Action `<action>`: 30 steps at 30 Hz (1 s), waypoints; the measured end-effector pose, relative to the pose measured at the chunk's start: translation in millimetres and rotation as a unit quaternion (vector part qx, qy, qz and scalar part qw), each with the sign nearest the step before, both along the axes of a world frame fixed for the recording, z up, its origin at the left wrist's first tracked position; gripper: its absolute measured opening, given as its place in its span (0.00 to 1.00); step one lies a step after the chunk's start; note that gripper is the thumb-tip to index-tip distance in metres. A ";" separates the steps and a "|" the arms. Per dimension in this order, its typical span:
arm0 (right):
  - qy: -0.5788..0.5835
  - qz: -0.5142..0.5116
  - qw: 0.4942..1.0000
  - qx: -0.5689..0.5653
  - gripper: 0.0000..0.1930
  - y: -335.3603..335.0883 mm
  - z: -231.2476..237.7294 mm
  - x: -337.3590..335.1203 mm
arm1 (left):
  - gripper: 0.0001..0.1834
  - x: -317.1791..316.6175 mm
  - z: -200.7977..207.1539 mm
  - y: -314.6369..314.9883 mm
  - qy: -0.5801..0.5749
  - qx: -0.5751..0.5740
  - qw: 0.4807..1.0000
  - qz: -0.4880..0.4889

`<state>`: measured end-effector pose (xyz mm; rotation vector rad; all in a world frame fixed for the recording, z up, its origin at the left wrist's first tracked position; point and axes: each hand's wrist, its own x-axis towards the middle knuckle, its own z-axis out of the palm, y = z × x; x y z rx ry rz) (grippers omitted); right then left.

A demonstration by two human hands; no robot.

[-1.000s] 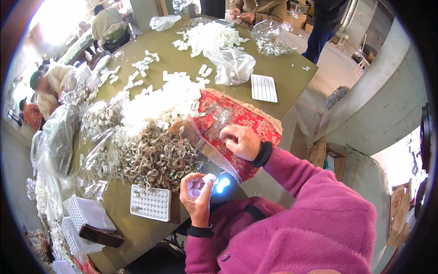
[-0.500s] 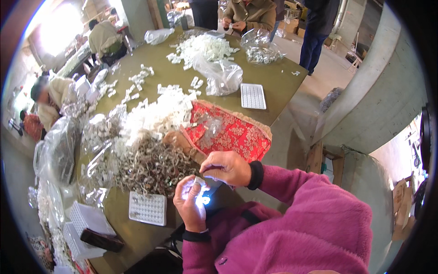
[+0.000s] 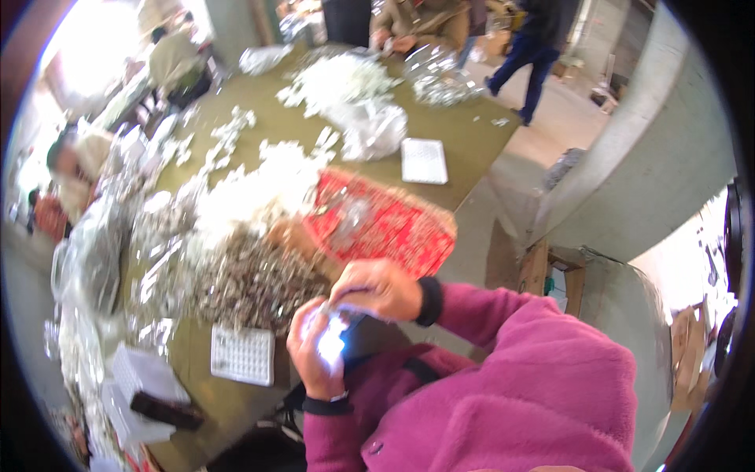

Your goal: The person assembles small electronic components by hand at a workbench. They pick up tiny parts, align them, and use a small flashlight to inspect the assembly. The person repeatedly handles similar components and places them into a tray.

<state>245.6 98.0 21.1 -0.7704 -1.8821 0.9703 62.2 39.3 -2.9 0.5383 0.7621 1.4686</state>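
Note:
Both my hands meet over the near edge of the table. My left hand (image 3: 313,358) is closed with thumb and fingers on a small pale piece (image 3: 333,324), blurred by glare from a bright white light by the palm. Against its fingertips my right hand (image 3: 381,289) is curled in a pinch; what it holds, if anything, is hidden. Just beyond lies a heap of small grey-brown pieces (image 3: 248,282). A red flowered cloth (image 3: 385,224) with a tan edge is spread past my right hand.
A mound of small white pieces (image 3: 267,185) lies behind the brown heap, another white pile (image 3: 338,79) farther back. White trays (image 3: 242,355) (image 3: 425,161) and a dark oblong object (image 3: 165,411) rest on the table (image 3: 464,145). Clear plastic bags (image 3: 90,263) line the left. Other people work around it.
My right hand has come down and left, its fingers now against the left hand's fingertips. The whole view has shifted slightly and blurred. At the back, a person in dark trousers has changed stance.

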 end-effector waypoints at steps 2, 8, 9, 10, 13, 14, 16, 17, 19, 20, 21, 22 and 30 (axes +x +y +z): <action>-0.017 0.000 1.000 0.019 0.05 -1.3 3.6 2.5 | 0.14 3.5 1.7 -0.3 -0.032 0.021 0.999 -0.008; -0.062 0.039 0.995 0.066 0.06 0.9 2.1 8.3 | 0.14 -0.5 -2.7 -4.7 0.021 0.026 0.999 -0.004; -0.055 0.042 0.995 0.078 0.05 1.9 1.1 8.0 | 0.14 -2.1 -3.1 -4.9 0.035 0.028 0.999 -0.007; -0.048 0.046 0.994 0.091 0.05 2.7 0.3 7.5 | 0.14 -3.1 -3.5 -5.2 0.044 0.038 0.998 -0.014; -0.046 0.050 0.992 0.108 0.05 4.0 0.3 5.0 | 0.14 -6.4 -3.3 -4.8 0.063 0.056 0.996 -0.030; -0.048 0.045 0.990 0.122 0.05 3.5 1.1 4.2 | 0.14 -7.1 -3.0 -4.6 0.078 0.045 0.996 -0.028; -0.056 0.040 0.989 0.132 0.04 1.7 2.9 3.2 | 0.14 -7.4 -3.0 -4.1 0.089 0.054 0.994 -0.038; -0.082 0.027 0.984 0.153 0.05 0.5 3.9 3.0 | 0.13 -7.4 -3.0 -4.0 0.114 0.046 0.992 -0.029; -0.143 0.008 0.973 0.180 0.05 -2.5 5.3 2.8 | 0.13 -7.2 -3.0 -4.1 0.148 0.054 0.987 -0.021; -0.139 0.001 0.973 0.183 0.05 -3.0 6.0 2.4 | 0.13 -7.0 -2.9 -4.3 0.151 0.049 0.987 -0.011; -0.138 -0.003 0.973 0.185 0.05 -3.3 6.5 2.0 | 0.13 -7.1 -2.6 -4.4 0.151 0.050 0.987 -0.004; -0.143 -0.007 0.972 0.186 0.05 -3.4 6.8 1.5 | 0.13 -7.0 -2.4 -4.7 0.147 0.058 0.987 0.000; -0.145 -0.014 0.972 0.186 0.05 -3.5 7.5 0.1 | 0.14 -8.1 -3.3 -4.6 0.083 0.043 0.995 -0.020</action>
